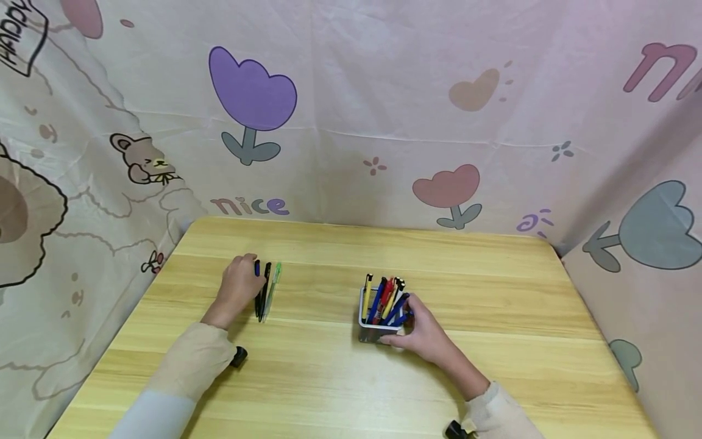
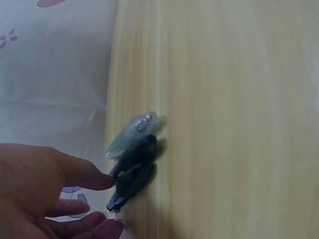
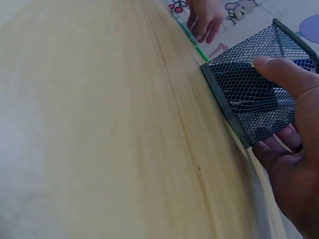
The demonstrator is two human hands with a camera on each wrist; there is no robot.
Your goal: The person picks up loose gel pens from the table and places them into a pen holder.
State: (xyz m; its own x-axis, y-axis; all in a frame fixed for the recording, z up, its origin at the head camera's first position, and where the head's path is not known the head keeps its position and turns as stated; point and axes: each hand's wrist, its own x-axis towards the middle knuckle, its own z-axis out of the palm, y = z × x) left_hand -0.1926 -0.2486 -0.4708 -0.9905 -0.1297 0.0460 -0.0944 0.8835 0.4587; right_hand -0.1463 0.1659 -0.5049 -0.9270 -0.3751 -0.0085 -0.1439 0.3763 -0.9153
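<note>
Three pens lie side by side on the table's left part: a green pen point(image 1: 272, 291) with a clear barrel, a black pen point(image 1: 265, 291) and a dark pen with a blue end point(image 1: 257, 268). My left hand point(image 1: 237, 285) is over their left side. In the left wrist view its thumb is at the dark pens, with the other fingers below, apart from the thumb. My right hand point(image 1: 425, 332) grips a square black mesh pen holder point(image 1: 373, 333) from the right, thumb on one side and fingers on another. Blue, red, yellow and white pens point(image 1: 386, 299) stand in the holder.
The wooden table point(image 1: 307, 378) backs onto a printed cloth point(image 1: 340, 73) with flowers, which also hangs at the left and right sides. Black wrist devices point(image 1: 239, 356) sit at both sleeves.
</note>
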